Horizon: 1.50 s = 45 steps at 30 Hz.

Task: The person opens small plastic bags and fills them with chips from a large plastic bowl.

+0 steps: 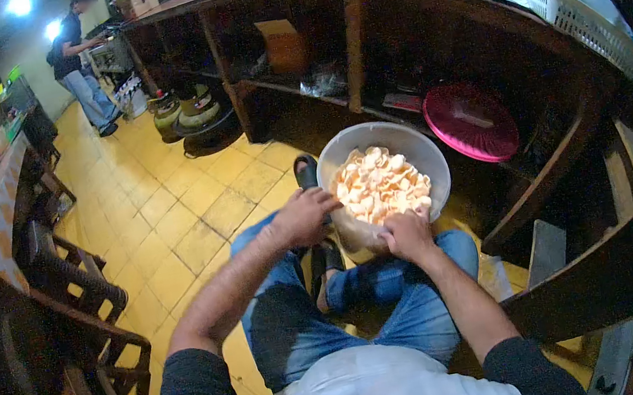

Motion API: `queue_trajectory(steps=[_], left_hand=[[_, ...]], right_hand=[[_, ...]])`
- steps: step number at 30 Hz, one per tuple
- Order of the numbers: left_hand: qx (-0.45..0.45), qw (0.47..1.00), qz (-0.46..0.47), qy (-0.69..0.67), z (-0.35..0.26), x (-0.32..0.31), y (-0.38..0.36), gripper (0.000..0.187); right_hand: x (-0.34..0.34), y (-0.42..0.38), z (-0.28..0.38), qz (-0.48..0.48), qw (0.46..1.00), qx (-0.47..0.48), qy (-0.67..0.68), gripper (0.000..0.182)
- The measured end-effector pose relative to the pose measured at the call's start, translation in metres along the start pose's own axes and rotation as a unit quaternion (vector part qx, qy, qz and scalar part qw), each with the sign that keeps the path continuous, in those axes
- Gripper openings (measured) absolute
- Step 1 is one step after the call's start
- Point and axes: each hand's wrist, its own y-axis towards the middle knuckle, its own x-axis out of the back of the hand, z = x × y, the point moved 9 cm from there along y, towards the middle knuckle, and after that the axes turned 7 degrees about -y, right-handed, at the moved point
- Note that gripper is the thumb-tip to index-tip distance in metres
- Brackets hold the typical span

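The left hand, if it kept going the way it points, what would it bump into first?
Probably the pale crackers heaped in the big tub. The left hand rests at the tub's near rim, fingers aimed across it, though depth is hard to judge.

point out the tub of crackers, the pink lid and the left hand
tub (416,143), head view, bare far rim
pink lid (471,123), head view, middle of its top
left hand (304,214), head view, back of hand

Grey tub upright, heaped with crackers
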Motion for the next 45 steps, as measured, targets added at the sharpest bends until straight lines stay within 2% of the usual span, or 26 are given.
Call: queue_trajectory(steps=[2,3,5,6,8,13,14,15,16,17,20,21,22,28,29,30,33,35,37,38,39,41,42,43,44,45], left_hand=[[-0.066,0.976,-0.117,0.171,-0.007,0.002,-0.012,0.061],[-0.068,0.996,-0.022,0.054,-0.001,-0.062,-0.043,0.045],[-0.098,0.993,0.058,-0.010,-0.014,-0.069,-0.003,0.030],[-0.119,0.991,-0.066,-0.014,-0.013,-0.047,0.038,0.026],[-0.148,0.970,-0.169,-0.093,-0.028,-0.041,0.045,0.024],[-0.129,0.968,-0.153,-0.154,-0.017,-0.038,0.030,0.026],[-0.125,0.967,-0.152,-0.164,-0.016,-0.040,0.029,0.026],[-0.106,0.968,-0.152,-0.167,-0.012,-0.043,0.027,0.026],[-0.115,0.966,-0.155,-0.175,-0.012,-0.043,0.027,0.026],[-0.123,0.962,-0.161,-0.184,-0.014,-0.043,0.026,0.026],[-0.122,0.958,-0.160,-0.202,-0.010,-0.040,0.028,0.024],[-0.134,0.956,-0.153,-0.213,-0.011,-0.040,0.028,0.023],[-0.127,0.958,-0.150,-0.206,-0.011,-0.039,0.030,0.022],[-0.136,0.950,-0.179,-0.216,-0.010,-0.042,0.029,0.028],[-0.135,0.950,-0.185,-0.211,-0.009,-0.043,0.028,0.032],[-0.134,0.948,-0.193,-0.212,-0.007,-0.042,0.027,0.046],[-0.065,0.913,-0.238,-0.325,-0.002,-0.022,0.027,0.085],[-0.042,0.803,-0.330,-0.494,0.012,-0.015,0.038,0.096],[0.004,0.640,-0.304,-0.706,0.015,-0.016,0.051,0.099],[0.080,0.586,-0.212,-0.778,-0.002,-0.017,0.046,0.094],[0.132,0.569,-0.207,-0.785,-0.017,-0.011,0.036,0.086],[0.132,0.438,-0.253,-0.853,-0.021,-0.033,0.037,0.064],[0.129,0.439,-0.257,-0.851,-0.020,-0.048,0.037,0.064],[0.093,0.343,-0.255,-0.899,-0.022,-0.065,0.039,0.051],[0.055,0.244,-0.249,-0.936,-0.025,-0.071,0.038,0.043],[0.050,0.245,-0.253,-0.935,-0.032,-0.065,0.029,0.043]], right_hand=[[-0.005,-0.016,0.004,-0.021,0.999,0.026,0.011,0.018],[-0.029,-0.074,0.032,0.130,0.983,-0.016,0.127,0.021],[-0.009,-0.043,-0.019,0.224,0.967,0.069,0.096,0.021],[0.016,0.005,-0.066,0.200,0.976,0.079,0.038,0.021],[0.033,0.041,-0.109,0.197,0.945,-0.029,0.259,0.022],[0.030,0.216,-0.155,-0.088,0.984,-0.038,0.150,0.019],[0.015,0.247,-0.172,-0.099,0.990,-0.046,0.088,0.024],[0.000,0.271,-0.186,-0.031,0.994,-0.106,0.019,0.031],[-0.035,0.285,-0.209,0.121,0.979,-0.162,-0.010,0.036],[-0.062,0.299,-0.232,0.132,0.982,-0.134,-0.023,0.041],[-0.089,0.330,-0.282,0.039,0.973,-0.210,-0.085,0.045],[-0.054,0.324,-0.261,-0.082,0.968,-0.214,-0.098,0.043],[-0.044,0.321,-0.248,-0.080,0.968,-0.214,-0.101,0.043],[0.018,0.257,-0.194,-0.203,0.954,-0.122,0.185,0.019],[0.001,0.231,-0.200,-0.163,0.928,-0.191,0.277,0.021],[-0.018,0.204,-0.180,-0.123,0.804,-0.223,0.538,0.020],[-0.005,0.127,-0.104,-0.105,0.698,-0.227,0.671,0.023],[-0.009,0.089,-0.074,-0.074,0.762,-0.232,0.600,0.021],[0.003,0.067,-0.039,-0.056,0.799,-0.170,0.575,0.017],[0.009,0.059,-0.025,-0.044,0.786,-0.161,0.595,0.016],[0.018,0.054,-0.012,-0.034,0.774,-0.148,0.614,0.016],[0.040,0.041,0.014,-0.027,0.759,-0.106,0.642,0.016],[0.049,0.032,0.024,-0.011,0.727,-0.107,0.678,0.017],[0.056,0.024,0.033,0.006,0.696,-0.105,0.711,0.017],[0.069,0.014,0.038,-0.034,0.714,-0.074,0.695,0.019],[0.072,0.003,0.042,-0.034,0.715,-0.068,0.695,0.019]])
